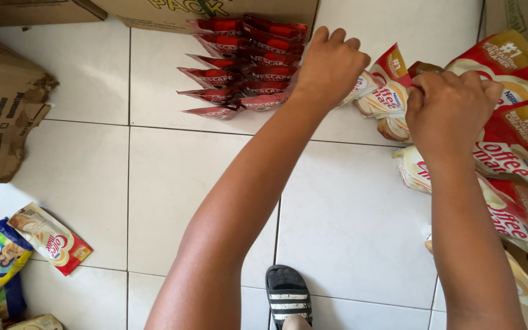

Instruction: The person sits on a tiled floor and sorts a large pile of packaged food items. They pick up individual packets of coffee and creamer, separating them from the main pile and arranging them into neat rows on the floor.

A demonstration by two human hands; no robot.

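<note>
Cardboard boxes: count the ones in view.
4, all cut off by the frame: a torn box at the left edge, one in the top-left corner, one top centre behind the red sachets, one top right. Others may lie outside view.

Sachet stack (245,64): red, shown with white lettering bands
Creamer pouches (508,153): cream and red
Floor tiles (74,177): white, crossed by dark grout lines
Slipper (287,294): black, white-striped
Cardboard box (1,116): brown

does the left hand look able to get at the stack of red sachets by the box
Probably yes. The left hand already rests right beside the red sachets, at their right edge, and nothing lies between them. Its fingers are curled on a cream pouch, so it would likely have to let go first.
</note>
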